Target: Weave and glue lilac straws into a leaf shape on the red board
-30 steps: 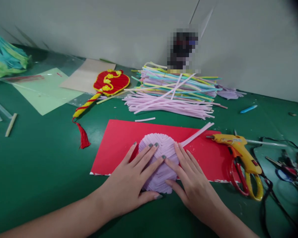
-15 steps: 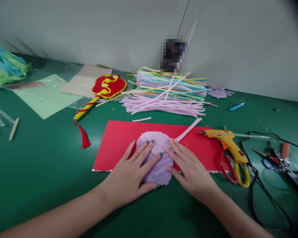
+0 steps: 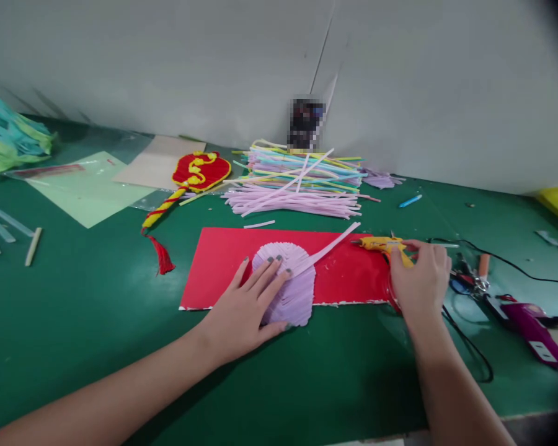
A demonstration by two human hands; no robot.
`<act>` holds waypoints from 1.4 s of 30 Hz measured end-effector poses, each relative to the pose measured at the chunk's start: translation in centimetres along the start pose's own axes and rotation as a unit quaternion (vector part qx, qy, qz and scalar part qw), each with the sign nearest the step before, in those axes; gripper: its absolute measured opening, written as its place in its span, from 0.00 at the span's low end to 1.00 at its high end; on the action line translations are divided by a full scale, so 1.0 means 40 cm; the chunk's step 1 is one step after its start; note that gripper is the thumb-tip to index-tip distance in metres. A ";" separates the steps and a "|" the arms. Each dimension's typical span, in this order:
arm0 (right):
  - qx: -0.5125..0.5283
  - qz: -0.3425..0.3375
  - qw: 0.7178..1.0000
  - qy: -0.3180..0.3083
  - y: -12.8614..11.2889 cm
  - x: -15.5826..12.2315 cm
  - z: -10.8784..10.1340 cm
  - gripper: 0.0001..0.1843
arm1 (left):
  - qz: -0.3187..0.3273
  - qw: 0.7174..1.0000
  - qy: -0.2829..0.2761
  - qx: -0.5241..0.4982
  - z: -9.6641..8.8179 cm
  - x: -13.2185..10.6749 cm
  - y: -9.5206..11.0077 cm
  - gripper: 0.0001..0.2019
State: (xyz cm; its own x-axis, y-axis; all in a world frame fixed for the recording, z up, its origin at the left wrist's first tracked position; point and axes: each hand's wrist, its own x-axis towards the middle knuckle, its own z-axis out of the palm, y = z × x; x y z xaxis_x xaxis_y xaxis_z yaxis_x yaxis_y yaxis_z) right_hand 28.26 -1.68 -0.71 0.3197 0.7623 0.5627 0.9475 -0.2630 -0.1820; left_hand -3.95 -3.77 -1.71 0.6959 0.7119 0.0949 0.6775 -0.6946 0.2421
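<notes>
Beneath the left hand [image 3: 242,316] lay a lilac pad [image 3: 297,297] of ridged, fuzzy strips, mostly on a red board [image 3: 223,266], its near end overhanging onto the green worktop [image 3: 121,291]. That hand was flat, fingers spread across the pad's left side. Well apart from it, the right hand [image 3: 421,272] was at a yellow glue gun [image 3: 376,243], fingers bent over its rear; how tightly they closed could not be told. Between the hands, loose pale strips [image 3: 330,248] ran from the pad to near the gun's nozzle [image 3: 356,242]. The pad looked light, soft and a little springy, probably easy to crush or shift, so a flat palm or a hold at its rim seemed kinder than pinching the ridges. The gun seemed stiff and fairly light, best held by its handle, clear of the nozzle, which might be hot. Beyond the left fingertips lay a heap of pastel stems [image 3: 297,201].
</notes>
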 end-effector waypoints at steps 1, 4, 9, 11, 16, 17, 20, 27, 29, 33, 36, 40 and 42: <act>-0.021 0.031 0.999 -0.018 0.020 0.002 0.002 0.19 | -0.001 1.000 0.003 0.000 0.001 0.000 0.000 0.36; -0.048 0.084 0.991 -0.092 0.060 0.000 0.013 0.24 | -0.003 1.000 0.002 0.008 0.005 0.000 0.002 0.36; -0.026 0.097 0.986 -0.135 0.070 0.000 0.030 0.27 | -0.005 1.000 -0.004 0.018 0.005 0.002 0.006 0.31; -0.035 0.095 0.985 -0.140 0.066 0.003 0.032 0.26 | -0.006 1.000 -0.008 0.015 0.001 0.002 0.007 0.30; -0.049 0.096 0.985 -0.134 0.053 0.000 0.018 0.24 | -0.019 1.000 -0.017 -0.006 -0.008 0.001 0.010 0.29; -0.049 0.100 0.988 -0.111 0.049 -0.002 0.011 0.24 | -0.020 1.000 -0.017 -0.007 -0.008 0.001 0.010 0.29; 0.011 0.085 0.996 -0.034 0.017 -0.010 -0.016 0.22 | -0.020 1.000 -0.013 -0.007 -0.007 0.001 0.010 0.30; 0.492 0.235 0.795 -0.267 -0.146 -0.048 -0.046 0.23 | -0.017 1.000 -0.010 -0.007 -0.005 -0.002 0.011 0.30; 0.531 0.276 0.751 -0.280 -0.175 -0.056 -0.041 0.22 | -0.019 1.000 -0.014 -0.013 -0.005 -0.002 0.011 0.30; 0.597 0.290 0.691 -0.286 -0.187 -0.058 -0.028 0.19 | -0.010 1.000 -0.012 -0.023 -0.003 -0.002 0.006 0.31; 0.634 0.282 0.660 -0.288 -0.187 -0.058 -0.024 0.19 | 0.004 0.999 -0.017 -0.031 0.000 -0.002 0.003 0.31; 0.661 0.261 0.625 -0.323 -0.201 -0.065 -0.034 0.20 | 0.008 0.999 -0.021 -0.028 0.002 -0.002 0.002 0.31; 0.665 0.244 0.617 -0.344 -0.213 -0.073 -0.048 0.21 | 0.008 1.000 -0.020 -0.022 0.003 -0.002 0.002 0.31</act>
State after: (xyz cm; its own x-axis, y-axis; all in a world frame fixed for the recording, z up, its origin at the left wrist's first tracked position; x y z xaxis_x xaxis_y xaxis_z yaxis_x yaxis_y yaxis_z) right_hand 19.24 -2.78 0.75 0.0648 0.9750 -0.2124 -0.2386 -0.1916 -0.9520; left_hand -3.92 -3.89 -1.83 0.7156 0.6959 0.0603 0.6563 -0.6994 0.2831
